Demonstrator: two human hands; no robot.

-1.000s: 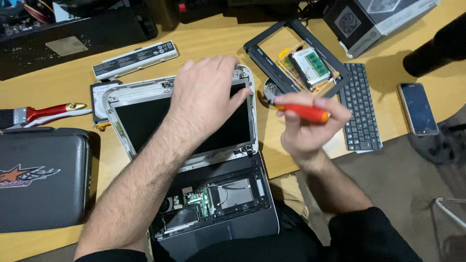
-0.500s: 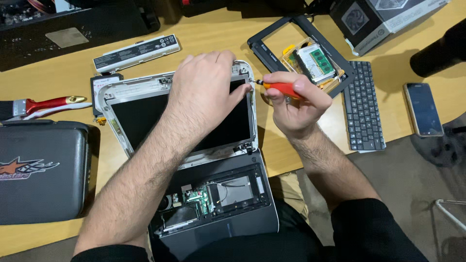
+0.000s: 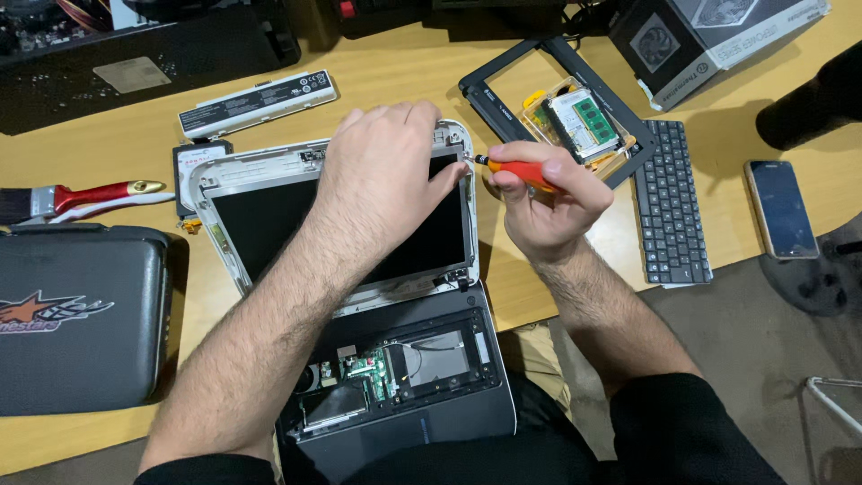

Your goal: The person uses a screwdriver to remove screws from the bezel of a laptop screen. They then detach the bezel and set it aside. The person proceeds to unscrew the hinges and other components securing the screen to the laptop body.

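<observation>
A small opened laptop lies on the wooden table, its screen panel (image 3: 269, 224) laid back flat and its base (image 3: 404, 377) stripped, circuit boards showing. My left hand (image 3: 386, 175) presses flat on the upper right part of the screen. My right hand (image 3: 548, 202) grips an orange-handled screwdriver (image 3: 516, 171), whose tip touches the screen frame's right edge near the top corner.
A black bezel frame (image 3: 503, 90) holds a clear box with a memory module (image 3: 584, 121). A loose keyboard (image 3: 672, 202) and a phone (image 3: 781, 208) lie right. A battery pack (image 3: 256, 103), a red-handled brush (image 3: 90, 198) and a grey tool case (image 3: 76, 314) lie left.
My right hand has moved up and left with the screwdriver, bringing its tip to the screen frame's right edge. My left hand has stayed on the screen.
</observation>
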